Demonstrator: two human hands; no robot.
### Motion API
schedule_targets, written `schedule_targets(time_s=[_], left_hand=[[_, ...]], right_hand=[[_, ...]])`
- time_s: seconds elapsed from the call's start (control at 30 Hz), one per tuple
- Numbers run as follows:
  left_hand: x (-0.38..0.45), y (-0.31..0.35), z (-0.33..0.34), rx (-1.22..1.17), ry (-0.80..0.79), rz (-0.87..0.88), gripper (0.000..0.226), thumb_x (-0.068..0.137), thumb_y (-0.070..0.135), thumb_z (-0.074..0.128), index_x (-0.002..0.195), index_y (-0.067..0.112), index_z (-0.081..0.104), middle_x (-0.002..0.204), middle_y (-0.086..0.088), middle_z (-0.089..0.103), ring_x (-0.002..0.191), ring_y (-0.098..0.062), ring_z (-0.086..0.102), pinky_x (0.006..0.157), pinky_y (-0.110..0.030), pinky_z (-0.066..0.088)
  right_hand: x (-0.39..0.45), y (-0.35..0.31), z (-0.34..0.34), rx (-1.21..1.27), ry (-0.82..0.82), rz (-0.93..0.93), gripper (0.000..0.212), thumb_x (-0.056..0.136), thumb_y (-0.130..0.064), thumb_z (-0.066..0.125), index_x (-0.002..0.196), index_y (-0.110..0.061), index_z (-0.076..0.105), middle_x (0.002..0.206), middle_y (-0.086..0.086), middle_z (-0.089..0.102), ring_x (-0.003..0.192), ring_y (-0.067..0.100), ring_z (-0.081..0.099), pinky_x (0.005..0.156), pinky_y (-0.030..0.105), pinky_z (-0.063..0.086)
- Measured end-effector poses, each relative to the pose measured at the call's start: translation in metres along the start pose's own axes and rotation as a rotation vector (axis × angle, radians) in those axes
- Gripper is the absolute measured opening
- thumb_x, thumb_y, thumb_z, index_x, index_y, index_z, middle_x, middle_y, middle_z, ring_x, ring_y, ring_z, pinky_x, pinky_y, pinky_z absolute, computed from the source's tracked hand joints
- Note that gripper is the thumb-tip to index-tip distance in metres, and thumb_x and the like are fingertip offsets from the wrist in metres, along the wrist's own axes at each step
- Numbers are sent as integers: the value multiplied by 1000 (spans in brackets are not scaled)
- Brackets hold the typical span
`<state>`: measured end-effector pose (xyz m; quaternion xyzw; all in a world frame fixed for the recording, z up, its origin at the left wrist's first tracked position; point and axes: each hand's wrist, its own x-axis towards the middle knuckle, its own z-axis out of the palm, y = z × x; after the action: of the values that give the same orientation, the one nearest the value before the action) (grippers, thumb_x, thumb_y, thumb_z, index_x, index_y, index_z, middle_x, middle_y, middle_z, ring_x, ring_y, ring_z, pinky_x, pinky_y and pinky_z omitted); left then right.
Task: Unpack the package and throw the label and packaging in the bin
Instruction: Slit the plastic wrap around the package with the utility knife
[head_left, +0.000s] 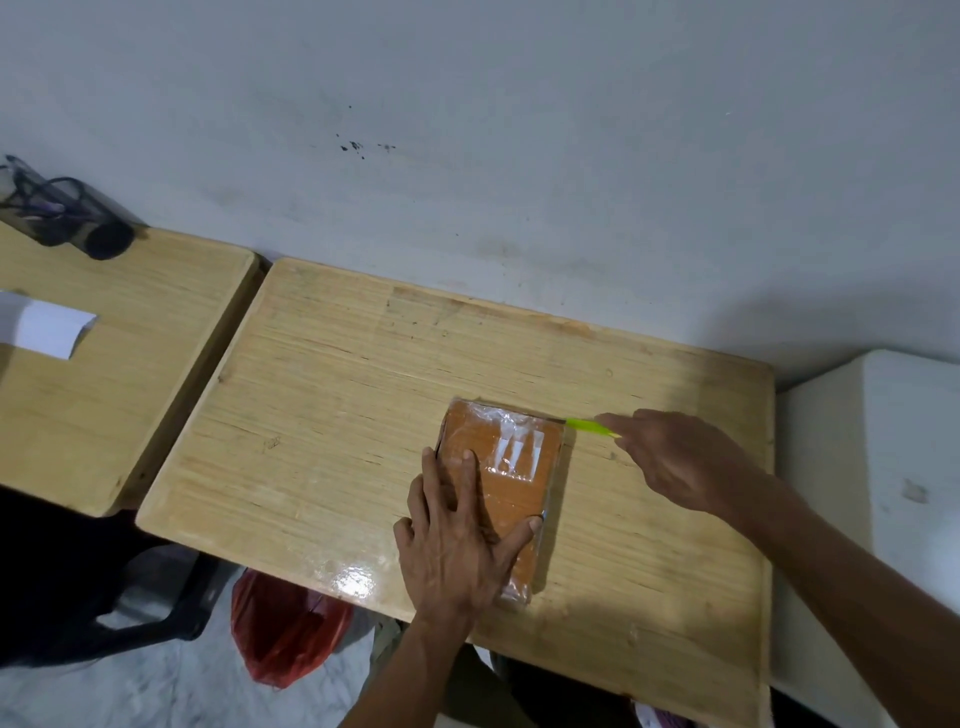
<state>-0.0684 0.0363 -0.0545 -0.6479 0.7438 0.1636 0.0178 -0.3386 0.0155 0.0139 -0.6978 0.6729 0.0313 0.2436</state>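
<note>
The package (511, 478), an orange-brown flat parcel wrapped in clear shiny plastic with some white tape strips on its top, lies flat on the wooden worktop (337, 415), toward the near right part of it. The left hand (457, 540) rests on the near half of the package with straight, spread fingers (467, 467), pressing it down; the thumb reaches across to the right edge of the package. The right hand (680, 457) is just to the right of the package's far corner. Its fingers are curled around a yellow-green tool (589, 427), and the tip of this tool touches the far right corner of the package. I cannot tell what kind of tool it is.

To the left of the package, well apart, stands a second wooden worktop (130, 364). At its far left corner there is a dark mesh holder (57, 213) lying tilted, with some purple and dark things inside that are too blurred to name. A white paper (47, 327) lies on it too. Below the near edge of the package's worktop, on the floor, a red plastic bag (285, 629) is open at the top; its contents do not show. To the right of the package stands a white box-like thing (883, 467).
</note>
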Motion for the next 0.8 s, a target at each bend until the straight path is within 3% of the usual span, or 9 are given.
schedule_targets(time_s=[0.3,0.57,0.7,0.8], left_hand=[[0,-1,2,23,-6,13,109,72,99,24,159,37,10,169,-12,1,147,-36,24,99,-52,40],[1,0,1,39,-23,12,108,71,100,23,159,39,7,168,-10,-6,149,-34,19,102,-52,38],[0,0,1,28,-26,19,109,71,100,24,159,39,5,168,-10,-5,149,-35,19,103,-53,38],[0,0,1,29,-33,22,109,71,100,25,159,40,2,168,-9,-8,149,-34,16,104,-52,36]], right_hand=[[-8,19,23,99,77,3,39,102,-26,44,139,-37,48,84,-15,47,75,15,52,64,33,48],[-8,34,38,169,105,19,38,101,-29,44,138,-39,48,89,-21,44,88,16,56,67,32,47],[-7,39,43,233,103,54,38,101,-26,45,138,-33,51,106,-8,64,97,20,59,72,31,46],[-7,37,46,270,83,68,38,100,-30,42,137,-32,53,122,-4,66,107,23,61,85,38,51]])
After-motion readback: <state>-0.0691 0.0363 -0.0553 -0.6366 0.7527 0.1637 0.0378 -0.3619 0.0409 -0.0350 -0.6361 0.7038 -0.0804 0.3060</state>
